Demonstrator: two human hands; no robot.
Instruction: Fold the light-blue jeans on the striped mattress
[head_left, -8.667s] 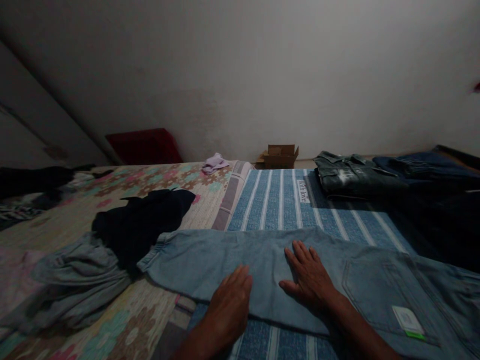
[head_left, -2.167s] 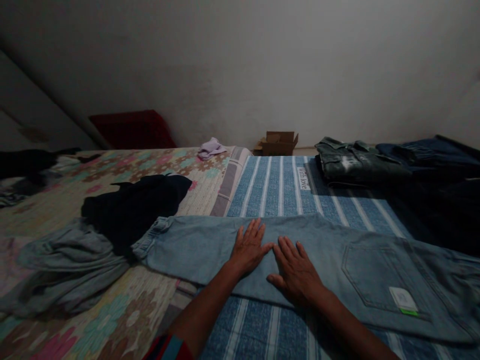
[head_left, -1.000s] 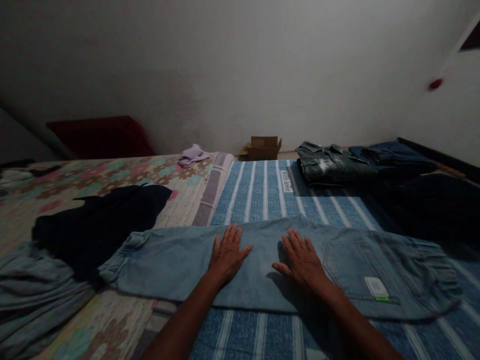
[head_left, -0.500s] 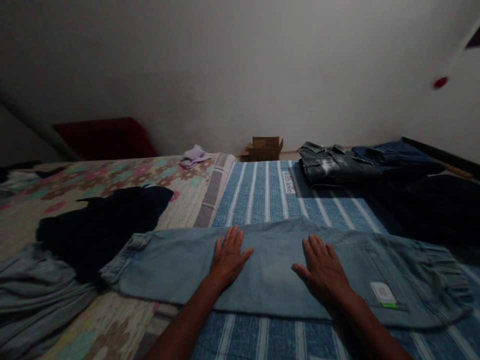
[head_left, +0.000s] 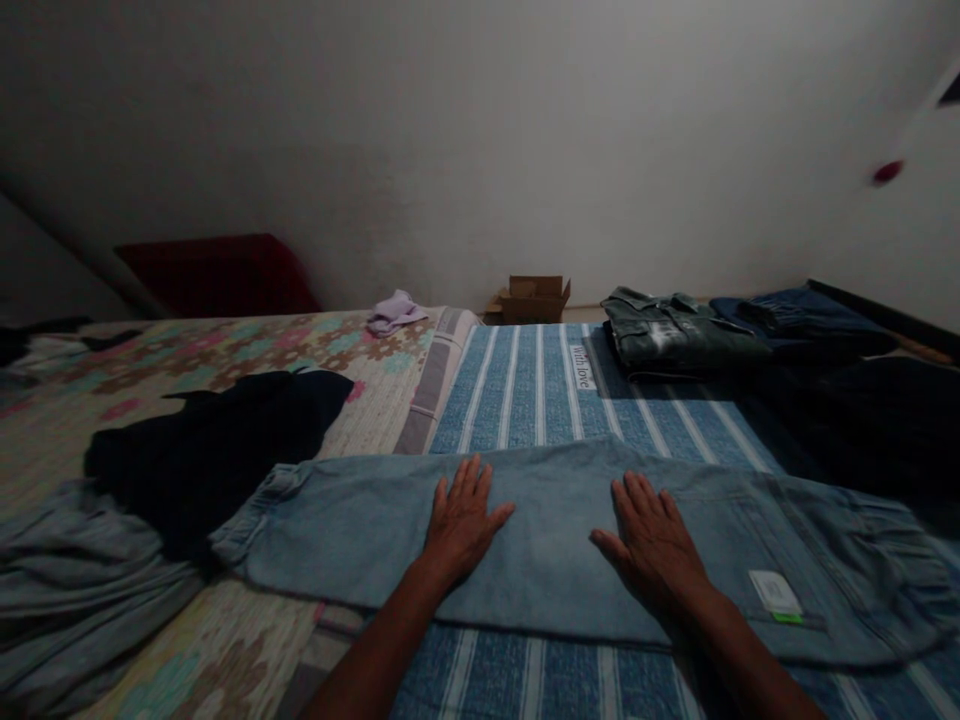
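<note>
A pair of light blue denim trousers [head_left: 555,560] lies folded lengthwise across the bed, its gathered cuff at the left and its elastic waist at the right. My left hand [head_left: 463,522] rests flat on the middle of the legs, fingers stretched out. Farther right, my right hand [head_left: 651,540] also lies flat on the denim, thumb spread to the left. Neither hand grips the cloth. Near the waist end, a white label [head_left: 774,595] with a green strip shows on the fabric.
Folded dark garments [head_left: 679,335] and blue jeans [head_left: 806,315] are stacked at the back right. A dark garment [head_left: 225,450] and grey cloth [head_left: 82,590] lie crumpled at left. Behind are a lilac cloth [head_left: 395,312] and a cardboard box [head_left: 534,300]. The striped sheet [head_left: 499,390] meets a floral one.
The whole view has shifted slightly, so everything appears a little farther right. Both hands stay flat on the trousers, with no clear movement over the cloth.
</note>
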